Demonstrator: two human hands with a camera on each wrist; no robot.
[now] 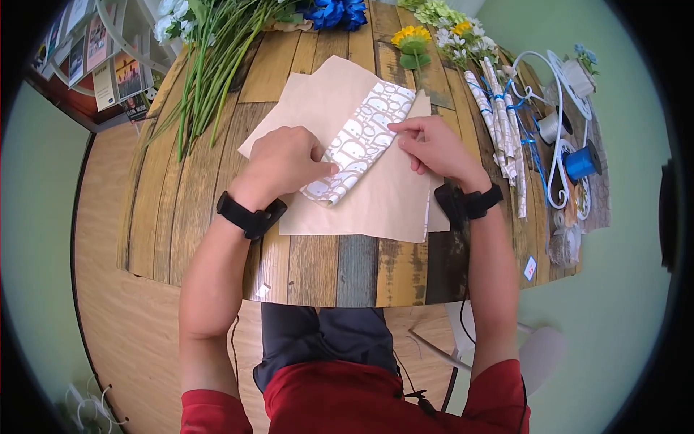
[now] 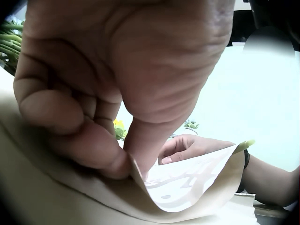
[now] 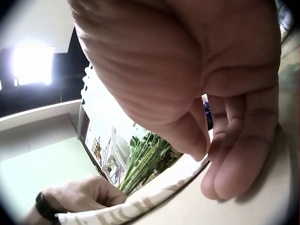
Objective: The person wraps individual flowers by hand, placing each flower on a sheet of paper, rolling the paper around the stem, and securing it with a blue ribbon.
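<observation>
A sheet of wrapping paper (image 1: 365, 210), plain tan on one face, lies at an angle on the table. One part is turned over into a strip with its white, ring-and-letter patterned face (image 1: 369, 130) showing. The left hand (image 1: 282, 163) pinches the strip's left edge between thumb and fingers, and there the paper curves up in the left wrist view. Farther along, the right hand (image 1: 437, 148) pinches the strip's right edge with thumb and index finger (image 3: 246, 164). A pale green tip (image 2: 248, 143) shows at the paper's corner in the left wrist view.
Long green stems (image 1: 210, 94) lie at the left rear, near blue flowers (image 1: 340, 13). A yellow sunflower (image 1: 412, 45) lies beyond the paper. On the right are patterned paper rolls (image 1: 499, 116), a white wire stand (image 1: 557, 166) and a blue ribbon spool (image 1: 580, 162).
</observation>
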